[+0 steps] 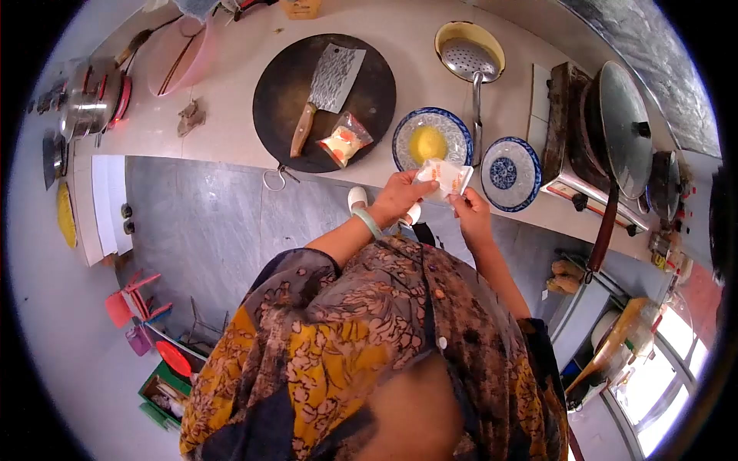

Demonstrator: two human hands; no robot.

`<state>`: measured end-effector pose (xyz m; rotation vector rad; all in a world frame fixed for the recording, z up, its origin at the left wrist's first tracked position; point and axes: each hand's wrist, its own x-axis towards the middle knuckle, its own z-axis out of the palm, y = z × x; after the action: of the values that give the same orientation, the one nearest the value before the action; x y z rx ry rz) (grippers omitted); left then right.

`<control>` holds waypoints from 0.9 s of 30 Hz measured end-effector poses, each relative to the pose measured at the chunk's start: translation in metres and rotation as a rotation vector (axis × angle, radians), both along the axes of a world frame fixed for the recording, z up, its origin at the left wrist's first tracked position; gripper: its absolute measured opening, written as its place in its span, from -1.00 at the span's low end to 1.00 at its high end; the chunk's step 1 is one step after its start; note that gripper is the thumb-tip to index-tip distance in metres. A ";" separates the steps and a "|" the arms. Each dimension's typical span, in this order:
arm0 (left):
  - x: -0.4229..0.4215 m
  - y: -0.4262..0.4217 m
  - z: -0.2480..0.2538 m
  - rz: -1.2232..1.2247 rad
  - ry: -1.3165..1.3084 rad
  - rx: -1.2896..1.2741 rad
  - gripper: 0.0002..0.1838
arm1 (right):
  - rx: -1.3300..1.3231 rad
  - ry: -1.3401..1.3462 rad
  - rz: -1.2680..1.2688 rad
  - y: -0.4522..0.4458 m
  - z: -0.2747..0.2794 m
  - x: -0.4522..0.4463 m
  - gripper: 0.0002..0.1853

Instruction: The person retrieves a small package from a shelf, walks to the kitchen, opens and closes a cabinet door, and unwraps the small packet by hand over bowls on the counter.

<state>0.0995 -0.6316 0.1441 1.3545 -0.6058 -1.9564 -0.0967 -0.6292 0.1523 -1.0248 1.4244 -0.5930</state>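
Observation:
A small white packet with orange print [444, 176] is pinched between my two hands, over the near edge of a blue-rimmed plate. My left hand [400, 194] has its fingers closed on the packet's left end. At the packet's right end, my right hand [471, 213] grips a corner. On the plate [403, 131] lies something yellow and round [428, 144], partly behind the packet. To the left, a cleaver [336, 79] with a wooden handle rests on a round dark chopping board [278, 84], beside a clear packet with red and cream colouring [345, 140].
A second blue-patterned plate [511, 174] stands right of my hands. Behind are a yellowish bowl [443, 33] and a perforated ladle [470, 58] lying in it. The stove [567, 131] at right carries a lidded pan [624, 131], its handle jutting past the counter edge. A pink basin [204, 58] is far left.

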 end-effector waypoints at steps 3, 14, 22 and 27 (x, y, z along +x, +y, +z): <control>-0.003 0.001 0.005 0.020 -0.037 0.008 -0.68 | 0.048 -0.048 0.001 0.006 0.006 -0.001 -0.77; -0.007 0.010 0.001 -0.034 0.072 0.004 -0.66 | 0.135 -0.253 -0.160 0.017 0.002 0.003 -0.79; -0.001 0.017 -0.003 0.093 0.157 0.051 -0.64 | 0.032 -0.036 -0.151 0.009 -0.003 -0.005 -0.82; 0.000 0.012 -0.004 0.052 0.117 0.105 -0.71 | -0.087 0.047 -0.085 -0.012 0.009 -0.006 -0.80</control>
<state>0.0998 -0.6198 0.1404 1.2949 -0.4138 -2.0330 -0.1030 -0.6408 0.1615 -1.0560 1.4999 -0.7019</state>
